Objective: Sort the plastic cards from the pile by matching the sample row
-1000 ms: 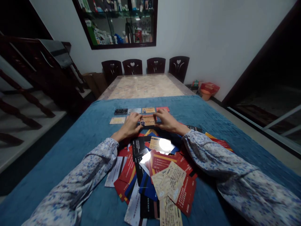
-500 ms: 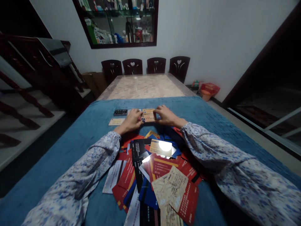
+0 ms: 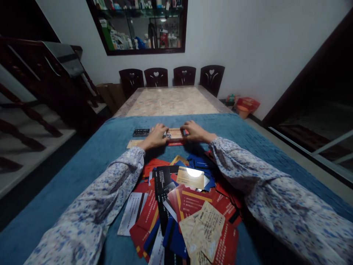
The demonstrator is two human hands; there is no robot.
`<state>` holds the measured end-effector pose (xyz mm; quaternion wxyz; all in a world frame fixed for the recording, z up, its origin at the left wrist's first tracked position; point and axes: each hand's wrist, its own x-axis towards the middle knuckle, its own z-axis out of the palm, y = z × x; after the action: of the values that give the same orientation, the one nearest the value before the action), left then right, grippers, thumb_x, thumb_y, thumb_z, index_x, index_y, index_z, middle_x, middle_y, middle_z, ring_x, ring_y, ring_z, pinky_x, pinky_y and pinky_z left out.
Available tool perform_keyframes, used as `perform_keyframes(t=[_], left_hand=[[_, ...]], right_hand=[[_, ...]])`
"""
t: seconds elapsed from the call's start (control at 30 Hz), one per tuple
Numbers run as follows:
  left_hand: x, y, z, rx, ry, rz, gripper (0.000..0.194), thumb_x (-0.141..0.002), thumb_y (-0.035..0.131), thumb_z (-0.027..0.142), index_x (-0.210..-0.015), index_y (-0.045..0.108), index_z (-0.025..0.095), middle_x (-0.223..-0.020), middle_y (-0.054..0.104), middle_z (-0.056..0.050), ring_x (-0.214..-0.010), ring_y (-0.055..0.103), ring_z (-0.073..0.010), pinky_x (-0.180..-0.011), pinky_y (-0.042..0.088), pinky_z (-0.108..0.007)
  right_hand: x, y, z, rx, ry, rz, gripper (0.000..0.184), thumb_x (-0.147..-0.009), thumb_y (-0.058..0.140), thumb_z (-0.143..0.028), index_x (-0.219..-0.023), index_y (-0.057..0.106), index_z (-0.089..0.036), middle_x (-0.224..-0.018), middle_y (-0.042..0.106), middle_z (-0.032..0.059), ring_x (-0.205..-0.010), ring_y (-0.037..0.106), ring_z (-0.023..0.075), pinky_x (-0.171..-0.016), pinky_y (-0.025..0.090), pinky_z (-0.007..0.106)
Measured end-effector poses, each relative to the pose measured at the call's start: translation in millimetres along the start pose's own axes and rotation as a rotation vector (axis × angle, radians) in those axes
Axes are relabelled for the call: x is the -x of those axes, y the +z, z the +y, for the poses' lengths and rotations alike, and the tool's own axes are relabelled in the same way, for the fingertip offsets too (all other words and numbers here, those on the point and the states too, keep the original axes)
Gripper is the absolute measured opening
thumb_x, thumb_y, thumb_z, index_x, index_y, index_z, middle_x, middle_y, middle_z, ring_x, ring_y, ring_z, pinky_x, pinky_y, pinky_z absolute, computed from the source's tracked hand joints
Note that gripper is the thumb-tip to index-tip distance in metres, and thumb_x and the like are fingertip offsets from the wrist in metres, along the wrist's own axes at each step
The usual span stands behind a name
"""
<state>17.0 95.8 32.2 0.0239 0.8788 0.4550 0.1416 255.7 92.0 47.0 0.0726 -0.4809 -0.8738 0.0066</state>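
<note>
A tan card (image 3: pixel 175 133) with a printed figure lies between my hands beyond the card pile. My left hand (image 3: pixel 154 136) pinches its left edge with thumb and fingers. On the opposite edge my right hand (image 3: pixel 195 131) is closed in the same way, and a bit of red shows under its fingers. Just below the tan card a red card (image 3: pixel 176 142) is partly visible. Left of my left hand are a black card (image 3: pixel 141 133) and a cream card (image 3: pixel 134 144), the latter partly behind my wrist. Nearer to me spreads a loose pile of red, blue, black, white and beige cards (image 3: pixel 182 206).
A blue cloth (image 3: pixel 226 127) covers the near part of the table; the stone-patterned top (image 3: pixel 173 101) shows beyond. Several dark chairs (image 3: pixel 184 76) stand at the far end. A stair railing (image 3: pixel 24 106) is on the left, and a red bag (image 3: pixel 248 104) sits on the floor at right.
The tan card between my hands has moved slightly away from me, and a red card now shows below it. Both hands shifted a little. The pile keeps its arrangement.
</note>
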Motion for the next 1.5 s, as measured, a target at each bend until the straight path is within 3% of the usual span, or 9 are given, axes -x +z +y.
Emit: perform_keyframes(t=[0.4, 0.8, 1.2, 1.5], left_hand=[[-23.1, 5.0, -8.6, -0.016, -0.025, -0.05, 0.037, -0.082, 0.063, 0.026, -0.118, 0.068, 0.017, -0.125, 0.06, -0.015, -0.123, 0.048, -0.037, -0.103, 0.045, -0.056], [-34.3, -0.1, -0.6, -0.065, -0.106, -0.168, 0.039, -0.086, 0.061, 0.029, -0.124, 0.066, 0.019, -0.133, 0.056, -0.014, -0.131, 0.043, -0.0357, -0.11, 0.04, -0.057], [-46.8, 10.8, -8.9, -0.097, -0.094, -0.201, 0.036, -0.085, 0.062, 0.029, -0.119, 0.069, 0.02, -0.13, 0.058, -0.014, -0.128, 0.041, -0.0369, -0.105, 0.038, -0.056], [-49.2, 8.9, -8.8, -0.117, -0.097, -0.252, 0.035, -0.087, 0.06, 0.028, -0.119, 0.069, 0.018, -0.13, 0.06, -0.016, -0.129, 0.042, -0.0377, -0.106, 0.039, -0.058]], right_hand=[[-19.8, 3.4, 16.1, 0.002, 0.0, -0.039, 0.038, -0.084, 0.074, -0.036, -0.115, 0.075, -0.015, -0.117, 0.066, 0.0172, -0.111, 0.055, 0.0318, -0.092, 0.043, 0.037], [-42.1, 14.4, 27.6, 0.048, 0.051, -0.127, 0.038, -0.083, 0.071, -0.04, -0.115, 0.076, -0.019, -0.122, 0.066, 0.0147, -0.116, 0.056, 0.032, -0.096, 0.042, 0.036], [-45.9, 13.4, 26.2, 0.092, 0.127, -0.184, 0.037, -0.084, 0.071, -0.039, -0.117, 0.075, -0.023, -0.13, 0.066, 0.0138, -0.122, 0.054, 0.0353, -0.089, 0.045, 0.035], [-48.6, 14.0, 26.6, 0.089, 0.116, -0.209, 0.035, -0.083, 0.069, -0.037, -0.114, 0.076, -0.021, -0.127, 0.069, 0.0143, -0.12, 0.057, 0.0354, -0.09, 0.045, 0.037]])
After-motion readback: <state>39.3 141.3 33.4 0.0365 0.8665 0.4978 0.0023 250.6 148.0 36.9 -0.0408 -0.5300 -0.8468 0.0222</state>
